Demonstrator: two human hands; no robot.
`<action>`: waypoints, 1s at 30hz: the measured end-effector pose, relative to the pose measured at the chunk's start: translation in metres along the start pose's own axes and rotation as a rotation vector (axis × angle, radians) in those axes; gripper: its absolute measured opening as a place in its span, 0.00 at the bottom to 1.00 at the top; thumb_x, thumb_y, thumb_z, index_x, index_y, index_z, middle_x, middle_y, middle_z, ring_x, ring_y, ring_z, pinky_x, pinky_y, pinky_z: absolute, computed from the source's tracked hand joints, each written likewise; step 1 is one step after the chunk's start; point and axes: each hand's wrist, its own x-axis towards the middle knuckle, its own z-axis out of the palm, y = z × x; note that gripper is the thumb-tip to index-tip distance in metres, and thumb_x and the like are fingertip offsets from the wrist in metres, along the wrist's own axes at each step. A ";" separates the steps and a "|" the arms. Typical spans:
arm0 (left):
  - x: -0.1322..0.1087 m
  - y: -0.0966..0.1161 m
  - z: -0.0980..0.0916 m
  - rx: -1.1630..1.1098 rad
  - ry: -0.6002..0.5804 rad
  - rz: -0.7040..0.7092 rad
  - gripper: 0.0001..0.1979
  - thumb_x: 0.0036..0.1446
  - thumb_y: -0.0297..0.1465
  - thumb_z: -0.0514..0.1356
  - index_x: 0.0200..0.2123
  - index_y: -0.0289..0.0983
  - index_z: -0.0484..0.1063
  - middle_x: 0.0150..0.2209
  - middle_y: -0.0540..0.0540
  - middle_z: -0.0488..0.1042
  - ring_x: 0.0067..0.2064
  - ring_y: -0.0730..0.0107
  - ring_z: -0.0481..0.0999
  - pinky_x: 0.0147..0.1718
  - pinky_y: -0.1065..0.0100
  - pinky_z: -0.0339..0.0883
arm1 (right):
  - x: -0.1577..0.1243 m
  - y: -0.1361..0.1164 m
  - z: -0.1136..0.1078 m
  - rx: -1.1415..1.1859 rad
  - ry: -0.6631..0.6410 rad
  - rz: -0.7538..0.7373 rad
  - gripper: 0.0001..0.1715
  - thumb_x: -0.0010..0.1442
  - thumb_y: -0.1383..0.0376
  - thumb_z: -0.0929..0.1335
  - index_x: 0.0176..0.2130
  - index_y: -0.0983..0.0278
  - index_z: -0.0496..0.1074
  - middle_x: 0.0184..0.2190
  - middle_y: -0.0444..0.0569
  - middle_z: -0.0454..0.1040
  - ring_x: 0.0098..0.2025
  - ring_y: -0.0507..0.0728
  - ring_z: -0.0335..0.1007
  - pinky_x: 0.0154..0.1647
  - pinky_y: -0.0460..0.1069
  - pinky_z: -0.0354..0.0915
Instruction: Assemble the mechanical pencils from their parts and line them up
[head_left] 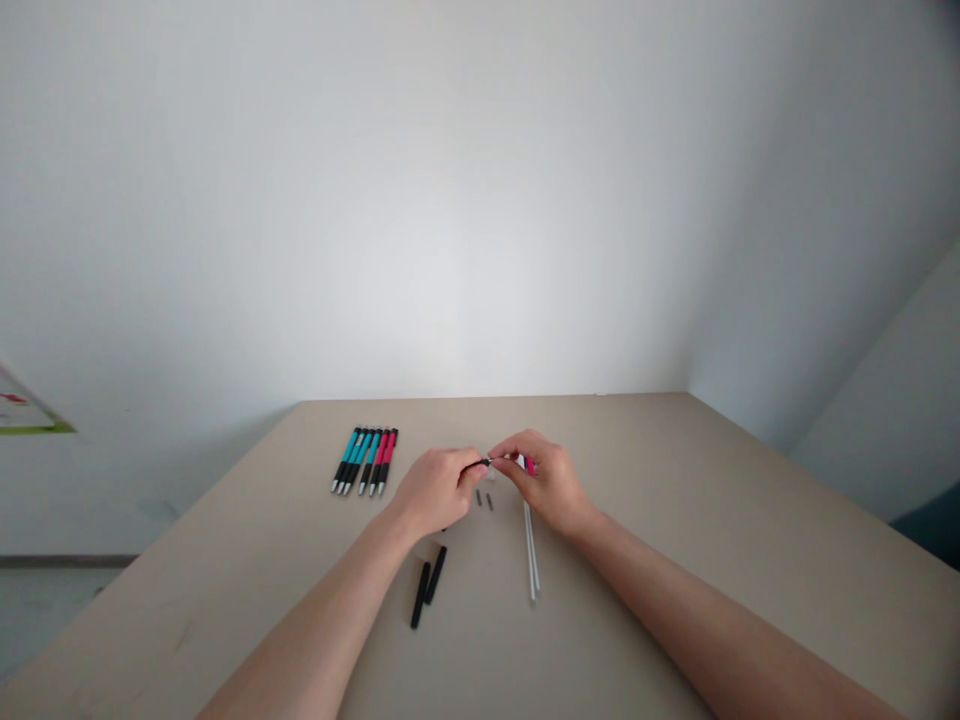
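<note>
My left hand (pixel 439 492) is closed around a slim black pen part (pixel 484 462), most of it hidden by the fingers. Thumb and forefinger of my right hand (pixel 544 482) pinch at the end of that part. What they hold there is too small to make out. Beneath the hands lie two small dark springs (pixel 484 500). Partly behind my right hand, a pink pen barrel (pixel 530 466) shows. Two thin white ink refills (pixel 532 560) lie lengthwise beside it. Two black pen grips (pixel 428 588) rest nearer to me, by my left forearm.
A row of several assembled pens (pixel 365 462), turquoise and pink with black grips and silver tips, lies at the back left of the beige table (pixel 637 450). The table's far edge meets a pale wall (pixel 465 200). Both forearms reach in from the front.
</note>
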 end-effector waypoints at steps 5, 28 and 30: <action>-0.001 0.001 -0.001 0.024 -0.003 0.001 0.13 0.61 0.32 0.50 0.26 0.39 0.68 0.24 0.49 0.71 0.26 0.69 0.67 0.27 0.70 0.52 | 0.000 0.000 0.000 0.012 -0.019 0.005 0.06 0.59 0.65 0.66 0.33 0.61 0.74 0.29 0.47 0.76 0.33 0.55 0.69 0.36 0.49 0.64; -0.003 0.002 -0.003 -0.020 -0.075 0.033 0.11 0.63 0.33 0.48 0.45 0.44 0.67 0.32 0.51 0.75 0.32 0.68 0.73 0.31 0.72 0.58 | 0.001 0.008 -0.005 -0.268 -0.237 -0.149 0.10 0.62 0.68 0.63 0.29 0.64 0.68 0.24 0.48 0.70 0.30 0.55 0.63 0.33 0.50 0.57; -0.003 0.001 -0.003 -0.025 -0.076 0.037 0.12 0.63 0.33 0.47 0.45 0.43 0.67 0.32 0.51 0.75 0.32 0.69 0.73 0.31 0.72 0.58 | 0.001 0.006 -0.004 -0.240 -0.185 -0.094 0.06 0.61 0.68 0.64 0.31 0.64 0.68 0.26 0.48 0.71 0.31 0.55 0.63 0.34 0.49 0.58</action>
